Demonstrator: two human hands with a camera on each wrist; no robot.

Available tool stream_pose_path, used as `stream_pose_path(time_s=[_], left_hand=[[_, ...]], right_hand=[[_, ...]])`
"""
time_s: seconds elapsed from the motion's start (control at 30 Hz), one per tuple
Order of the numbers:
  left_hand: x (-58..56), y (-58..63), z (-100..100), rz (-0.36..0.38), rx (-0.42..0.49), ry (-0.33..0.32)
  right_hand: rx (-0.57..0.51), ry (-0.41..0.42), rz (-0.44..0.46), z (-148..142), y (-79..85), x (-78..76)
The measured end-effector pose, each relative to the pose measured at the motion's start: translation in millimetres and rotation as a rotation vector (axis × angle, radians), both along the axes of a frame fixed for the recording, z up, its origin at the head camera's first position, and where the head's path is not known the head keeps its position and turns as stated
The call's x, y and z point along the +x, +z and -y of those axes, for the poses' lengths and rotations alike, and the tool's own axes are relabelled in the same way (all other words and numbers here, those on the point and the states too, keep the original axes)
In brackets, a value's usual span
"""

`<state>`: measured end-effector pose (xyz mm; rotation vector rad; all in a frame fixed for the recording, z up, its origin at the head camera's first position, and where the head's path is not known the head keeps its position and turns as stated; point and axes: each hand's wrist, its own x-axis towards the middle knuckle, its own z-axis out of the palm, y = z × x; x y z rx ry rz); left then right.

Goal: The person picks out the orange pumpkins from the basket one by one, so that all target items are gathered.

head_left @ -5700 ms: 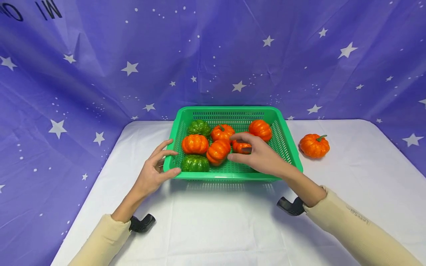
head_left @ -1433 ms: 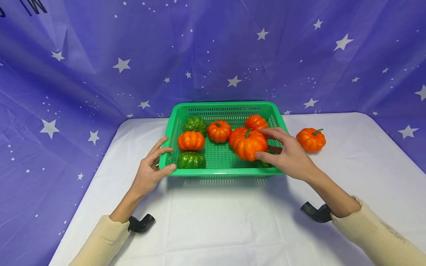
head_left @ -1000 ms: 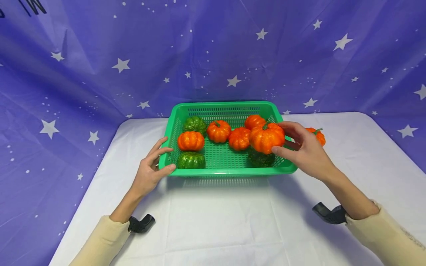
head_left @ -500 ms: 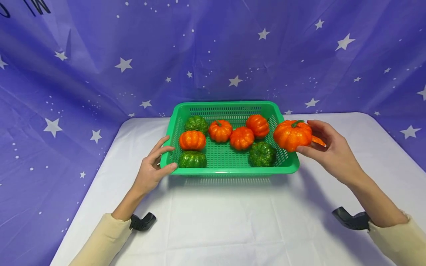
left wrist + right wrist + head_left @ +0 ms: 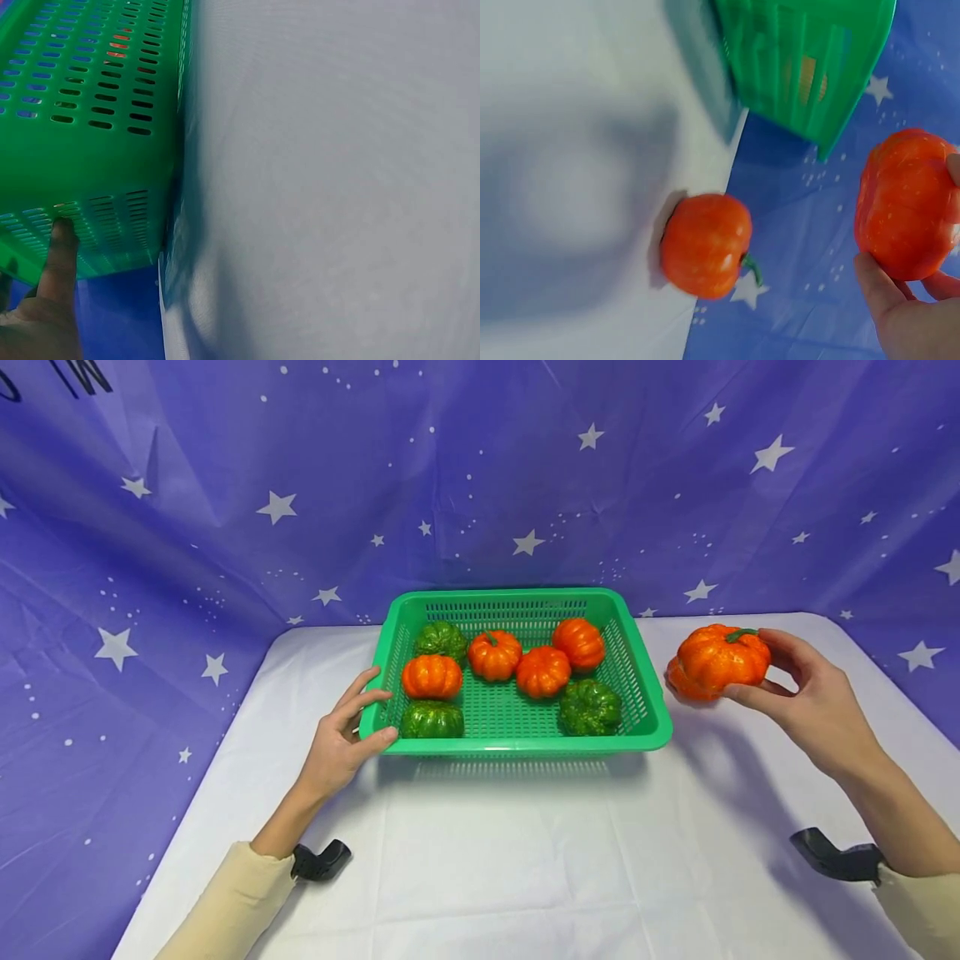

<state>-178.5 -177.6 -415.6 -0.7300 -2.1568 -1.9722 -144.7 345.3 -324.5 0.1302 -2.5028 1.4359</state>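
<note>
My right hand [image 5: 817, 706] pinches an orange pumpkin [image 5: 718, 658] with a green stem between thumb and fingers. It hovers to the right of the green basket [image 5: 525, 745], above the table. Behind and below it, partly hidden in the head view, another orange pumpkin [image 5: 705, 246] rests on the cloth; the right wrist view shows the two apart. My left hand [image 5: 337, 743] holds the basket's near left corner, thumb on the rim and fingers over the left side. In the left wrist view one finger [image 5: 58, 259] touches the basket's outer wall.
Inside the basket lie several orange pumpkins, including one with a stem [image 5: 495, 655], and three green ones, one [image 5: 590, 707] at the near right. A white cloth [image 5: 510, 852] covers the table. A purple star-patterned curtain [image 5: 480, 477] hangs behind.
My right hand reached into the basket, took hold of an orange pumpkin, lifted it over the right rim and carried it right above the table. The left hand stays at the basket's corner.
</note>
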Motion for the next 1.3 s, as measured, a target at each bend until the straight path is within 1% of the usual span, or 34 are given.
stream_pose_path(time_s=[0.13,0.37,0.5,0.67,0.8,0.97,1.13,1.23,1.3], left_hand=[[-0.1,-0.2,0.2,-0.006,-0.004,0.004],[-0.2,-0.3,-0.5,-0.009,0.004,0.003],[-0.2,-0.7,-0.9,-0.002,0.004,0.004],[0.2,-0.9,-1.1,0.001,-0.001,0.006],[0.3,-0.2,-0.6,-0.006,0.000,0.001],[-0.4,-0.1,-0.6,-0.007,-0.001,0.002],[-0.3,-0.4,-1.2,0.001,0.003,0.002],[-0.1,-1.1,-0.7,0.000,0.000,0.007],[0.0,-1.0,-0.4,-0.003,-0.002,0.009]], right_hand=[[-0.004,-0.053,0.013,-16.6,-5.9,-2.7],[0.021,-0.166,0.035,-47.6,-19.5,-11.6],[-0.001,-0.224,0.040,-61.3,-27.7,-15.9],[-0.072,-0.258,0.052,-75.8,-38.2,-21.2],[-0.085,-0.271,0.067,-84.9,-47.2,-26.7],[-0.010,-0.308,0.133,-93.8,-58.4,-32.9],[0.091,-0.311,0.198,-101.8,-67.5,-41.4],[0.127,-0.314,0.234,-105.6,-72.3,-47.1],[0.134,-0.317,0.259,-107.4,-75.0,-50.3]])
